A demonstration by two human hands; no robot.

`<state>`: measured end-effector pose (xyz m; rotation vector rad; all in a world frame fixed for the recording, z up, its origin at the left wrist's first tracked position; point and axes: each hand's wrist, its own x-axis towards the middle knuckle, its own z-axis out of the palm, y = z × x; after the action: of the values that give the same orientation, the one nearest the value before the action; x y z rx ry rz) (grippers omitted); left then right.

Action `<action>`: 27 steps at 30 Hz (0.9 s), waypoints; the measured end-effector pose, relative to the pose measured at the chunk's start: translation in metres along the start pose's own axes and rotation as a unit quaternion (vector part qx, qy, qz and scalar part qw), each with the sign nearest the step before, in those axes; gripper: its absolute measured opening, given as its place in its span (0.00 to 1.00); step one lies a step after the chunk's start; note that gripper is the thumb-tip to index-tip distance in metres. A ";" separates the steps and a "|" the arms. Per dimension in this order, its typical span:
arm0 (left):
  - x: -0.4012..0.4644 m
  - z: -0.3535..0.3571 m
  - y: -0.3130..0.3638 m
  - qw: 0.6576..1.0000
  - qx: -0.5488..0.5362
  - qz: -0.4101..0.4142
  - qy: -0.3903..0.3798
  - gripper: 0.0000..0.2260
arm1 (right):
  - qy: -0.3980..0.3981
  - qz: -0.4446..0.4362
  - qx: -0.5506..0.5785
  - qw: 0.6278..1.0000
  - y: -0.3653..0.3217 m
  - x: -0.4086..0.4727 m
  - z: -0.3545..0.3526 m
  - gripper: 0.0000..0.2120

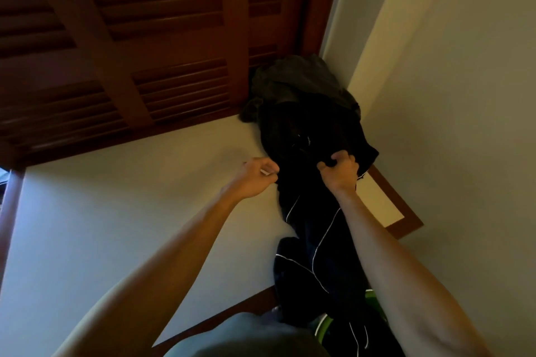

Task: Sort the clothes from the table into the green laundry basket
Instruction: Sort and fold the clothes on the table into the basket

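White tabletop with a wooden rim runs up to brown louvred shutters and a pale wall. Both hands reach out over it, well apart. Right hand grips a bunch of a black garment with white piping; left hand pinches that garment's edge. It trails from the far corner toward the near edge, down over the green basket. Behind it, in the corner, lies a dark heap of clothes.
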<state>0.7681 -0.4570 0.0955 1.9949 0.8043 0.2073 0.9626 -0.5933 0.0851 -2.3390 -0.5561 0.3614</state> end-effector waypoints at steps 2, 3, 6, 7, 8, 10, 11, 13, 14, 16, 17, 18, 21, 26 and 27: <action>0.013 0.001 0.005 1.000 -0.007 -0.006 0.014 0.07 | -0.030 -0.005 -0.042 0.999 -0.001 0.021 -0.002 0.30; 0.017 0.003 0.006 1.000 -0.013 -0.012 0.021 0.07 | -0.045 0.005 -0.061 0.997 0.002 0.030 -0.002 0.34; 0.027 0.016 0.010 0.999 -0.014 -0.029 0.017 0.07 | -0.130 0.071 -0.102 0.984 0.024 0.058 0.004 0.45; 0.029 0.020 0.010 0.999 -0.018 -0.034 0.016 0.08 | -0.168 0.093 -0.113 0.975 0.031 0.063 0.008 0.45; 0.030 0.023 0.009 0.999 -0.018 -0.039 0.014 0.09 | -0.200 0.107 -0.120 0.967 0.039 0.066 0.014 0.43; 0.034 0.029 0.004 0.998 -0.015 -0.055 0.014 0.10 | -0.232 0.101 -0.119 0.960 0.043 0.066 0.030 0.33; 0.035 0.030 0.000 0.998 -0.017 -0.060 0.014 0.11 | -0.237 0.089 -0.099 0.962 0.041 0.060 0.039 0.28; 0.040 0.032 -0.006 0.996 -0.017 -0.079 0.023 0.12 | -0.250 0.039 -0.042 0.967 0.024 0.040 0.051 0.22; 0.043 0.033 -0.008 0.995 -0.014 -0.091 0.033 0.15 | -0.264 0.011 -0.003 0.964 0.013 0.027 0.055 0.18; 0.047 0.030 -0.014 0.994 -0.003 -0.102 0.049 0.22 | -0.328 -0.014 0.078 0.941 -0.007 -0.005 0.066 0.13; 0.048 0.027 -0.018 0.994 0.003 -0.100 0.046 0.28 | -0.369 -0.027 0.099 0.924 -0.017 -0.022 0.071 0.12; 0.047 0.024 -0.020 0.994 0.010 -0.100 0.033 0.34 | -0.410 -0.041 0.108 0.905 -0.024 -0.038 0.077 0.13; 0.037 0.015 -0.040 0.984 0.103 -0.147 -0.016 0.47 | -0.511 -0.087 0.064 0.853 -0.035 -0.079 0.096 0.17; -0.016 0.006 -0.099 0.933 0.249 -0.255 -0.051 0.49 | -0.474 -0.133 -0.036 0.870 -0.019 -0.095 0.110 0.13; -0.026 0.004 -0.112 0.932 0.250 -0.257 -0.048 0.49 | -0.462 -0.124 -0.044 0.877 -0.014 -0.092 0.109 0.15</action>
<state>0.6992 -0.4376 0.0055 2.1427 1.3842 -0.4391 0.8346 -0.5669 0.0262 -2.0178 -1.3179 1.3726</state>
